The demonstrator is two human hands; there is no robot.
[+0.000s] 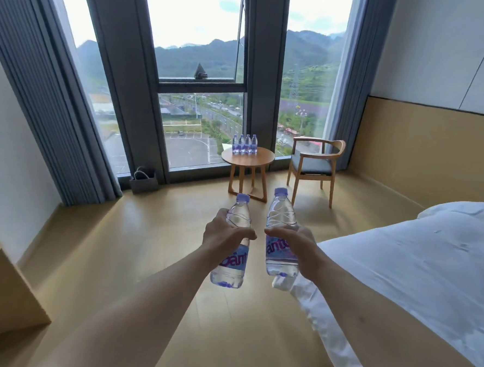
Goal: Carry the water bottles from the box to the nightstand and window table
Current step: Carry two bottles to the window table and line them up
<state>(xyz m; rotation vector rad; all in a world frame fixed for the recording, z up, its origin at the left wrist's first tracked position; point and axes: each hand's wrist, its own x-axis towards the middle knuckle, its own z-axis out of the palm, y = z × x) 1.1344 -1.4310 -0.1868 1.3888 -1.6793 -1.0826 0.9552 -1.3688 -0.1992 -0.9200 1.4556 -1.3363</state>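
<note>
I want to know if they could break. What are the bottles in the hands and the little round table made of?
The two held bottles look like thin clear plastic: see-through ribbed walls, purple screw caps, glossy printed labels. The round table by the window looks like light wood with a smooth, faintly shiny top, though it could be veneer.

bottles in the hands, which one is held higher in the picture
The bottle in the right hand: that bottle has its cap above the cap of the bottle held by the left hand.
</note>
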